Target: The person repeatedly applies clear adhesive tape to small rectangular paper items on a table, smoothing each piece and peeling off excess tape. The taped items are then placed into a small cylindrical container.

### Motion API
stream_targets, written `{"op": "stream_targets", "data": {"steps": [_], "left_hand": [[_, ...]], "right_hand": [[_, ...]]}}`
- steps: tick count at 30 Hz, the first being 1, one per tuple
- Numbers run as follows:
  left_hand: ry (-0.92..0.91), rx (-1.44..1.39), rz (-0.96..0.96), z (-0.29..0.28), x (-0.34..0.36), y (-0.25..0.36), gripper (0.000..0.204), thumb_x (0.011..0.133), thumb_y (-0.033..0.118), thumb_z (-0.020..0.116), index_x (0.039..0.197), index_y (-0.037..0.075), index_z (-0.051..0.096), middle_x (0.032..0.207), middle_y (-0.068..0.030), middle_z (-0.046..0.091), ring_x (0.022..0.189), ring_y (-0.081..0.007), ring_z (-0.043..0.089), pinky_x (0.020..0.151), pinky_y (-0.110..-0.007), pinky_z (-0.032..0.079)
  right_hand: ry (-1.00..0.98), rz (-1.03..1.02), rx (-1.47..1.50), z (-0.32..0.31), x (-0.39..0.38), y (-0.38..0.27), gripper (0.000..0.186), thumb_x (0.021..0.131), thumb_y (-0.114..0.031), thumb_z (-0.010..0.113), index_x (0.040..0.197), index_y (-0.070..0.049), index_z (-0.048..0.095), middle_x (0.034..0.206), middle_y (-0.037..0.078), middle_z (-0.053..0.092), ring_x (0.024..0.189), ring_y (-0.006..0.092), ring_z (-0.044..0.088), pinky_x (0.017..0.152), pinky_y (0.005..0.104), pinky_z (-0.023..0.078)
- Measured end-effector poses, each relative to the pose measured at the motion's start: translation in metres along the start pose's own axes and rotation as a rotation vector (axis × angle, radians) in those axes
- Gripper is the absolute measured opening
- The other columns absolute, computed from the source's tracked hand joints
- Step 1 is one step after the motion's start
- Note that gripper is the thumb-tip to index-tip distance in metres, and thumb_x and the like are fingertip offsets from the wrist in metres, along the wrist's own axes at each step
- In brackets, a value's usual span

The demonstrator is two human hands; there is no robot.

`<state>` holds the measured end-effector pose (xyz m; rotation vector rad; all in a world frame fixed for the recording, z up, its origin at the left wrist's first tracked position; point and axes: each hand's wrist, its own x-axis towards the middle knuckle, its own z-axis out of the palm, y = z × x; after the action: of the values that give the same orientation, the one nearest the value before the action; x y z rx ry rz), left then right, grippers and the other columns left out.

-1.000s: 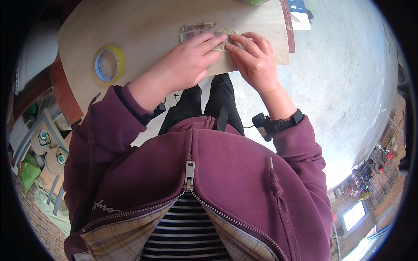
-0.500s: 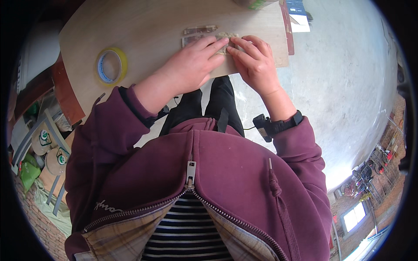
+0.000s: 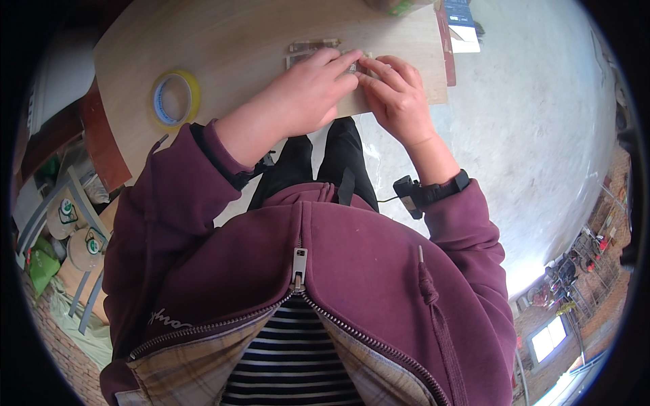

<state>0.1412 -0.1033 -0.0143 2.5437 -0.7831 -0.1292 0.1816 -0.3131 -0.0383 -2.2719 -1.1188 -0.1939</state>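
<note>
Pale wooden tabletop spans the top of the head view from upper left to upper right, its near edge curving above the wearer's dark trousers. Smooth grey floor fills the right side; at lower right a bright window stands in a brick wall. At the left rim, round tan pieces lie near a green bag.

Both hands meet at upper centre, on the table near its front edge. Between and beneath their fingertips is a small, flat patterned piece, mostly covered. The left hand reaches in from the left, palm down, its fingers extended close together onto the piece. The right hand comes from the other side with bent fingers, its tips almost against the left ones. Whether either hand pinches the piece or only presses on it, I cannot tell.

Just beyond the left hand lies a narrow brownish strip. Well apart, at upper left, rests a roll of yellow tape. A blue-and-white printed item shows at upper right, beside the table's edge. Maroon sleeves cover the forearms.
</note>
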Motion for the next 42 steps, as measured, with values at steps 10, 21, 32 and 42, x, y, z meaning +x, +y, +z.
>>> {"op": "stream_targets", "data": {"steps": [10,21,32,42], "left_hand": [[0.335,0.183,-0.361,-0.06,-0.075,-0.027,0.033,0.076,0.015,0.072,0.107,0.009,0.063,0.11,-0.0099,0.062,0.107,-0.0332,0.056,0.087,-0.041,0.048],[0.203,0.378,-0.77,-0.051,-0.196,-0.038,0.039,0.076,0.026,0.076,0.108,0.009,0.063,0.11,-0.0097,0.062,0.108,-0.0315,0.053,0.096,-0.044,0.041],[0.077,-1.29,-0.434,-0.132,-0.115,0.034,0.022,0.095,0.019,0.06,0.107,0.001,0.061,0.098,-0.0022,0.063,0.096,-0.009,0.056,0.088,-0.029,0.044],[-0.069,-0.933,-0.216,-0.159,-0.071,0.076,0.023,0.095,0.019,0.058,0.108,0.0,0.056,0.094,-0.0044,0.059,0.084,-0.0112,0.057,0.077,-0.027,0.047]], "right_hand": [[-0.013,-0.008,-0.005,-0.001,0.0,0.001,0.035,0.072,-0.004,0.068,0.105,-0.013,0.068,0.119,0.001,0.063,0.109,0.0249,0.056,0.092,0.0391,0.044],[0.084,0.101,0.089,-0.004,-0.003,-0.004,0.039,0.069,-0.002,0.068,0.107,-0.013,0.068,0.125,0.007,0.058,0.113,0.0316,0.052,0.096,0.0411,0.044],[0.064,0.117,0.469,-0.097,0.055,-0.097,0.038,0.069,-0.014,0.083,0.103,-0.005,0.069,0.096,0.01,0.066,0.087,0.0281,0.062,0.075,0.0344,0.051],[0.273,0.205,0.683,-0.12,0.048,-0.128,0.036,0.07,-0.01,0.084,0.103,-0.007,0.07,0.096,0.005,0.063,0.078,0.014,0.063,0.066,0.0271,0.052]]}}
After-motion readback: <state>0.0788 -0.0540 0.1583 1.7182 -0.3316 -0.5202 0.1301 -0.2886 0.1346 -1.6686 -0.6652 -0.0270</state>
